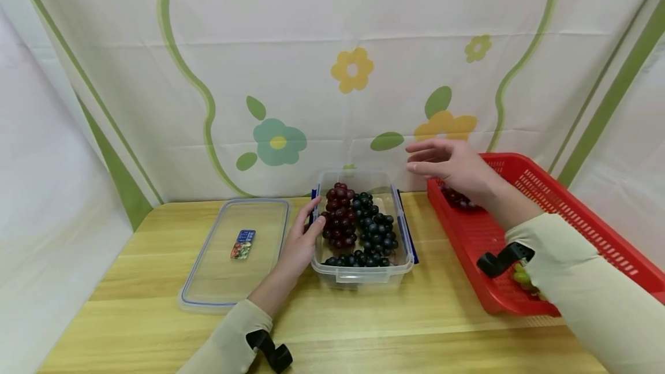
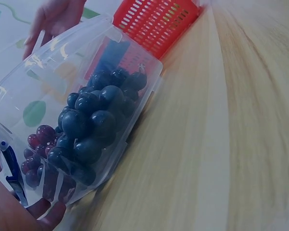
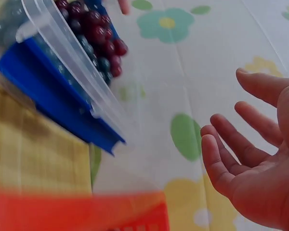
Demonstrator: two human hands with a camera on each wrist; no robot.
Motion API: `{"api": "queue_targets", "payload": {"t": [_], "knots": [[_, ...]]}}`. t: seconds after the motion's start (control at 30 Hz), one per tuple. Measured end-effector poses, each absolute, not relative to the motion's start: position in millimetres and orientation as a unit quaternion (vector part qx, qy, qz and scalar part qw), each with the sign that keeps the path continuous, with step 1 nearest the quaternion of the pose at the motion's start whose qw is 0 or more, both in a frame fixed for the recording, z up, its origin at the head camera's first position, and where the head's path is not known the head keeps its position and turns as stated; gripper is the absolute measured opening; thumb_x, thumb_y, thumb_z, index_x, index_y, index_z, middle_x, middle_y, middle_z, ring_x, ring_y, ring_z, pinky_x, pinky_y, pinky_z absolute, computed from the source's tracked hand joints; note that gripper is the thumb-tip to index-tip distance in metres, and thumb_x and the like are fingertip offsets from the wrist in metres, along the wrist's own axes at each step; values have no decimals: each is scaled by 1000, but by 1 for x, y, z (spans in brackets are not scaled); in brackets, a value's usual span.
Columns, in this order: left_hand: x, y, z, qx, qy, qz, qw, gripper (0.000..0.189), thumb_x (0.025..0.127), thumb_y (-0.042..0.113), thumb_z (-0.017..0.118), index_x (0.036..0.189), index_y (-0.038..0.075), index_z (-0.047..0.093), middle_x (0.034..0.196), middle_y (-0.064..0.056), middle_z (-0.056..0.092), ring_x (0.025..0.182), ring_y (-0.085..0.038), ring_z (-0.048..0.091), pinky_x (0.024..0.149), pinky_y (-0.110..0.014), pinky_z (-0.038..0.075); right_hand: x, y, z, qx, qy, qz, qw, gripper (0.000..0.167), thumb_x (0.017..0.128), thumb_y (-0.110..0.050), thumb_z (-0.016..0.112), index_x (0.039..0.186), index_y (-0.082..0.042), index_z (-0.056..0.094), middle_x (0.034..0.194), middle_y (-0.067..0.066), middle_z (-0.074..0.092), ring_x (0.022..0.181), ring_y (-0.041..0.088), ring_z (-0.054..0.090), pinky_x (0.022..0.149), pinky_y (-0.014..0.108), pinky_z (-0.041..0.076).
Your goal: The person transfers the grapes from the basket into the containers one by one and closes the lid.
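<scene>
A clear plastic food container stands on the table, holding a bunch of dark red grapes on the left and black grapes in the middle, right and front. Its blue side latches hang down. My left hand holds the container's left side, thumb over the rim and fingers along the wall. My right hand is in the air right of the container, near the back left corner of the red basket, fingers spread and loosely bent, with nothing in them.
Left of the container lies its clear lid with a label. More red grapes lie at the basket's back, and green grapes near its front, partly hidden by the right sleeve. A flowered cloth hangs behind the table.
</scene>
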State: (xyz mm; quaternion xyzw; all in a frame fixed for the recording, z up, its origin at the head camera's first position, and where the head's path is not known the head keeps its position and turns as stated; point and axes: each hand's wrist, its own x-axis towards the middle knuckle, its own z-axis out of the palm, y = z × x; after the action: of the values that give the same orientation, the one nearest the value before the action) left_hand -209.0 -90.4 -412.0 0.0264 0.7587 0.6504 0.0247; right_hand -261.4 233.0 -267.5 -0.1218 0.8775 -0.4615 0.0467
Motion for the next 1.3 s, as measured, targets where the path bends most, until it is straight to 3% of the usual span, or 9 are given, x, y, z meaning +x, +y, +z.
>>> {"api": "queue_targets", "payload": {"t": [0.1,0.4,0.83,1.07,1.2,1.3], "knots": [[-209,-92,-413,24,755,655,27,50,114,32,47,163,37,38,179,-1,18,164,-41,21,127,-71,24,-262,249,-265,-115,878,-463,36,53,99,-45,74,147,-24,62,143,4,68,118,10,67,92,24,59],[-209,-94,-412,28,754,656,18,50,114,31,48,163,35,38,179,-4,19,164,-41,21,128,-69,23,-270,311,-267,-87,878,-470,4,56,103,-42,70,152,-21,54,122,-25,70,111,-4,67,88,18,58],[-209,-96,-412,32,753,657,15,50,114,30,48,163,35,38,179,-4,19,164,-41,20,128,-68,24,-284,378,-298,-72,877,-475,-4,55,103,-25,71,155,-19,53,120,-30,69,107,-7,67,84,18,59],[-210,-96,-413,41,752,657,15,50,114,29,48,163,34,38,178,-4,20,164,-40,20,129,-67,26,-293,397,-316,-48,898,-437,10,69,100,-35,75,158,-12,46,111,-37,65,102,-14,63,83,14,55],[-209,-97,-413,43,751,658,17,50,114,30,48,163,35,38,178,-4,20,163,-41,22,128,-67,26,-297,404,-326,-45,914,-403,26,75,99,-42,76,160,-13,44,124,-27,63,101,-18,58,83,11,51],[-210,-96,-413,42,752,658,15,50,114,31,48,163,35,38,178,-4,20,163,-40,21,128,-67,26,-299,405,-332,-45,922,-381,46,78,99,-45,75,162,-15,41,151,-1,55,124,4,60,83,10,46]]}}
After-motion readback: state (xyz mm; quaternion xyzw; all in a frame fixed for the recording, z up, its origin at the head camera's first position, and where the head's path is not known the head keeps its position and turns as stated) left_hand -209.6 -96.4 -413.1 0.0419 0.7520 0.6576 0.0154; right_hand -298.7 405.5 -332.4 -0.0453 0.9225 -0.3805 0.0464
